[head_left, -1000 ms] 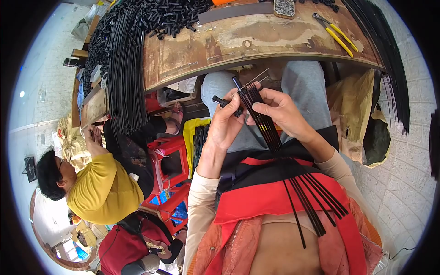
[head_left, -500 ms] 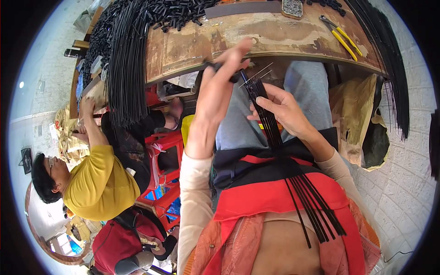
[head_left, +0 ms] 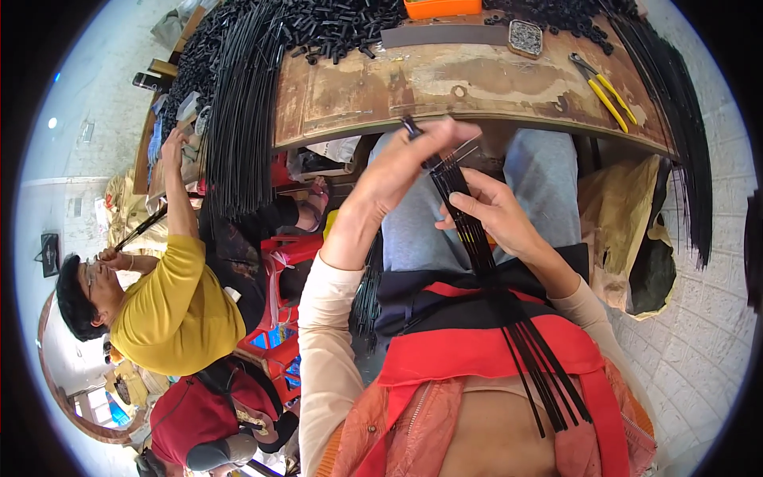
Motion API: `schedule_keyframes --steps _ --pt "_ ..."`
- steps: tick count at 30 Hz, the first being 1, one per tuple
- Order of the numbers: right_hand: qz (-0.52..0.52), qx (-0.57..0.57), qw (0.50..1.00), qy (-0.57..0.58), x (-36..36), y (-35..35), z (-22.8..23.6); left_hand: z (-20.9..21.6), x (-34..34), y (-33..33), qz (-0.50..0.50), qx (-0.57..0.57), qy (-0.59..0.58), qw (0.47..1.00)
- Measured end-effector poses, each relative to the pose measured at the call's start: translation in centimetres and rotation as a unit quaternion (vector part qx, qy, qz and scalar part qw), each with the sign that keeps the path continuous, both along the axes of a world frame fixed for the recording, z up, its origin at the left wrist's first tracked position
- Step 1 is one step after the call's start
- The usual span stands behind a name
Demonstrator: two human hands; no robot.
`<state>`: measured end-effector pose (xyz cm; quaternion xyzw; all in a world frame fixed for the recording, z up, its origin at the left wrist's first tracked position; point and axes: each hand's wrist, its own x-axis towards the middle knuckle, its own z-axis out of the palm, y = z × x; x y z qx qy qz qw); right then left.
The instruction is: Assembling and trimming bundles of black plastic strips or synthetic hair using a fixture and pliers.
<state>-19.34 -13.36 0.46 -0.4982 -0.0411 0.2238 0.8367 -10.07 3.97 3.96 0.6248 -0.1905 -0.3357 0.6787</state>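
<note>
A bundle of thin black rods (head_left: 469,230) slants from above my lap down across my red apron. My right hand (head_left: 497,211) is closed round it near the upper end, thumb on top. Bent over the rods' upper ends, my left hand (head_left: 397,167) grips a short black tube (head_left: 411,127) that sticks out past its thumb side. Part of the tube and most of that hand's fingertips are hidden. Several thin pale wires or pins (head_left: 464,149) cross the rods' tips beside the left fingers.
The worn wooden table (head_left: 358,95) ahead bears yellow-handled pliers (head_left: 606,94), a tin of small bits (head_left: 524,37), a grey strip (head_left: 445,36) and heaped black tubes (head_left: 342,24). Long black rods (head_left: 242,127) overhang its left end. A co-worker in yellow (head_left: 171,310) sits at left.
My left hand has come down and to the right, over the rods' ends. The right hand keeps its hold. At left, the co-worker's arm has risen, and a dark rod-like thing now shows by them.
</note>
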Motion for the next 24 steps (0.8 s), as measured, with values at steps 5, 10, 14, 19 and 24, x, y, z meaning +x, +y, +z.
schedule_keyframes --steps 5,10,14,19,24 --pt "-0.021 0.011 1.0 0.0 0.1 -0.2 -0.5 -0.9 -2.1 0.0 0.058 -0.148 0.129 0.979" --pt "-0.013 -0.007 1.0 0.008 0.3 -0.1 0.0 -1.3 -1.6 0.0 0.246 -0.07 0.019 0.967" --pt "-0.037 0.001 0.999 0.006 0.2 -0.2 -0.7 0.3 -2.1 -0.2 0.238 -0.086 0.065 0.965" --pt "-0.032 0.005 0.999 0.014 0.3 0.1 -0.3 -0.9 -2.9 -0.3 0.283 -0.082 0.052 0.954" --pt "-0.043 0.003 0.999 0.007 0.2 -0.1 -0.5 -0.6 -2.4 0.1 0.261 -0.064 0.016 0.963"
